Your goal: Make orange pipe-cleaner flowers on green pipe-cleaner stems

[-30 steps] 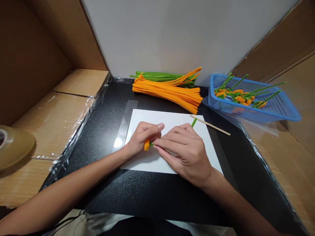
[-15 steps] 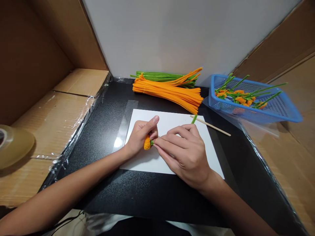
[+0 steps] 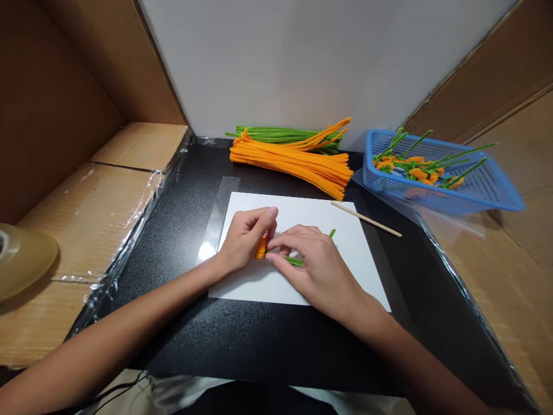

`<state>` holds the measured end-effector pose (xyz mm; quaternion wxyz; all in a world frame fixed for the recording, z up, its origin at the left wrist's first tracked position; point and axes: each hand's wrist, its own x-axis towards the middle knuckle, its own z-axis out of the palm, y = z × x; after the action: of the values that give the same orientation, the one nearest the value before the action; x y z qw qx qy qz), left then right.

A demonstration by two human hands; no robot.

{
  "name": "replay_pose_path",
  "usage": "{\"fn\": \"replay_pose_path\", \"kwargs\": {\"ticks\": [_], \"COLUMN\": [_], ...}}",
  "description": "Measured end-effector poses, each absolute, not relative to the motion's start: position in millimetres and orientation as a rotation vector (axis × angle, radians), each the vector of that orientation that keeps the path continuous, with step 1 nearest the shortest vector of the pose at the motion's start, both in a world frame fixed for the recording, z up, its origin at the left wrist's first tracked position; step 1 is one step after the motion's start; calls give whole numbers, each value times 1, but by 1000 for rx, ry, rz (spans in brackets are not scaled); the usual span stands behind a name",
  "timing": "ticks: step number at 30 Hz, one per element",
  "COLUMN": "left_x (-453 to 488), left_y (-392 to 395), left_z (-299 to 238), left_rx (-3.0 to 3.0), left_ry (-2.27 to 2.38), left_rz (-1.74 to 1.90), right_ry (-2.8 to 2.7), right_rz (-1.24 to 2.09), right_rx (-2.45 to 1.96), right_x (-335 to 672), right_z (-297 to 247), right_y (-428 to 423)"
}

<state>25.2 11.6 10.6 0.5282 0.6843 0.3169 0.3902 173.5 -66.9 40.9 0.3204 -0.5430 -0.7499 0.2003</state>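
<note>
Since a second ago: the green stem has swung down. Its free end was up near the wooden stick; now it lies low across the white paper, with only a short green tip showing past the right hand. The left hand has lifted its forefinger off the top and now pinches from the side. The hands have shifted slightly up the sheet.

Grip state: left thumb and fingers closed on the orange coil, the small wound head of the piece. Right fingertips closed on the stem right at the coil's base; the rest of the stem runs under the palm. My read: stem is being turned or wrapped at the joint to the coil, and the piece isn't finished.

The piece sits near the middle of the paper, low over it; can't tell if it touches.

Around:
- Bundle of orange pipe cleaners at the back of the black bench, with green pipe cleaners behind it against the wall.
- Blue basket at the back right, holding finished orange-and-green pieces, stems sticking out over the rim.
- Wooden stick lies slantwise off the paper's far right corner, apart from both hands.
- Tape roll far left on the cardboard, well apart.

Nothing lies between the hands and the stock or basket. The stick is the nearest loose item to the stem tip.
</note>
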Motion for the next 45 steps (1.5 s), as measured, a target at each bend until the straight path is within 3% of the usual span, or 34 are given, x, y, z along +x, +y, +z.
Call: {"fn": "replay_pose_path", "kwargs": {"ticks": [14, 21, 30, 38, 45], "left_x": [28, 32, 34, 39, 38], "left_y": [0, -3, 0, 13, 6], "left_z": [7, 9, 11, 9, 10], "left_rx": [1692, 1742, 1710, 945, 1087], "left_ry": [756, 884, 921, 830, 605], "left_rz": [788, 772, 711, 825, 764], "right_ry": [-2090, -2184, -2092, -1746, -1360], "right_rz": [-251, -425, -167, -322, 550], "right_rx": [-1386, -1350, -1404, -1391, -1462], "right_x": [183, 181, 183, 187, 180], "right_z": [36, 37, 33, 50, 32], "right_y": [-60, -61, -59, -66, -52]}}
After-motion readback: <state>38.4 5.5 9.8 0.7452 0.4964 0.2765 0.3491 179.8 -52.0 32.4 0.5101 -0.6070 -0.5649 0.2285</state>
